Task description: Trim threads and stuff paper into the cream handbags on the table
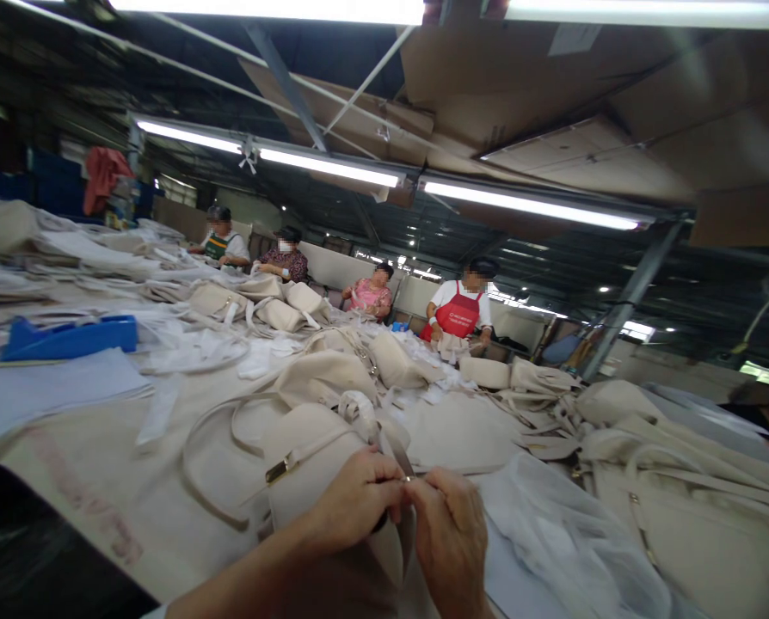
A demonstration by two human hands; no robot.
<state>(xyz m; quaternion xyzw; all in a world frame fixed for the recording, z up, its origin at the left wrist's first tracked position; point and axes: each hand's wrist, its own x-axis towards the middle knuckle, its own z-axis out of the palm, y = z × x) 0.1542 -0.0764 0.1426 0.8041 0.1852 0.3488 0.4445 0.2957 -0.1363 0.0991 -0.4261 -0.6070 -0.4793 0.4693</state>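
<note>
A cream bag (287, 443) lies on the table in front of me, with a gold buckle (279, 468) on its flap. Its cream strap (194, 473) curves out to the left over the tabletop. My left hand (355, 499) is closed, fingertips pinching a grey-beige strap at the bag's right side. Facing it, my right hand (449, 524) is closed too, thumb and forefinger at a small gold metal piece (408, 479) on that strap. The fingertips of both hands nearly meet there. My fingers partly cover the strap and the bag's near side.
A blue tape dispenser (68, 337) stands at left by white paper sheets (55, 391). Clear plastic wrapping (571, 533) lies right of my hands, beside more cream bags (694, 516). Several bags pile up ahead. A co-worker in a red apron (458, 314) and others work across the table.
</note>
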